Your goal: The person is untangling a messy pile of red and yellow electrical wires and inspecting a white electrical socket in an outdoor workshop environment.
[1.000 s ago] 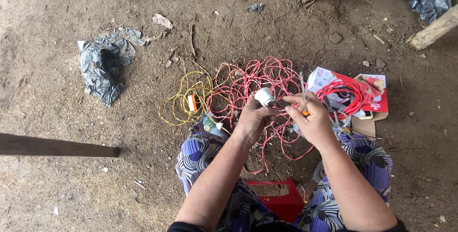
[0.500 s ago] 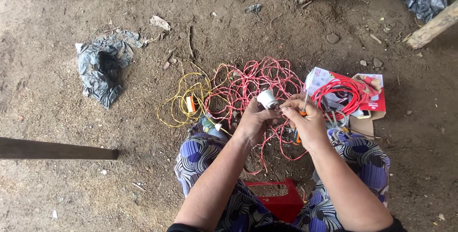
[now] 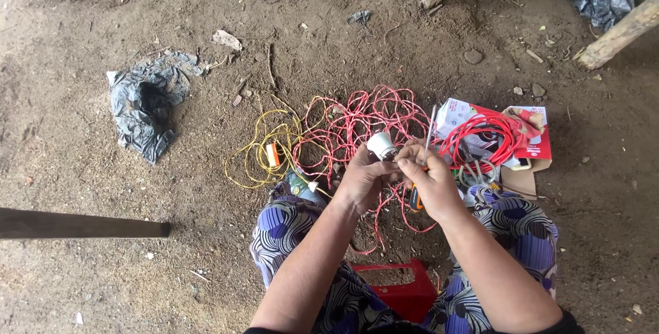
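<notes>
Head camera, looking straight down at a dirt floor. Both hands meet in the middle of the picture, above a loose tangle of thin red wire point(image 3: 364, 124) spread on the ground. The left hand point(image 3: 364, 181) is closed around the base of a small white round lamp socket point(image 3: 381, 146), fingers curled under it, the white end pointing up and away. The right hand point(image 3: 431, 186) sits just beside it, fingers pinched on a slim screwdriver with a grey shaft point(image 3: 428, 138) that rises past the knuckles; an orange and black handle shows below the palm. The two hands touch at the fingertips, right by the socket.

To the left of the red tangle lies a coil of thin yellow wire point(image 3: 257, 155) with a small orange piece in it. To the right, a tighter bundle of thicker red cable point(image 3: 484, 138) rests on a red and white cardboard box point(image 3: 532, 145). Below the forearms, blue and white patterned cloth covers the knees, and a red plastic stool point(image 3: 401, 289) shows between them. Far left, a crumpled grey plastic bag point(image 3: 144, 107) lies well apart; a dark wooden bar point(image 3: 82, 224) crosses the left edge.
</notes>
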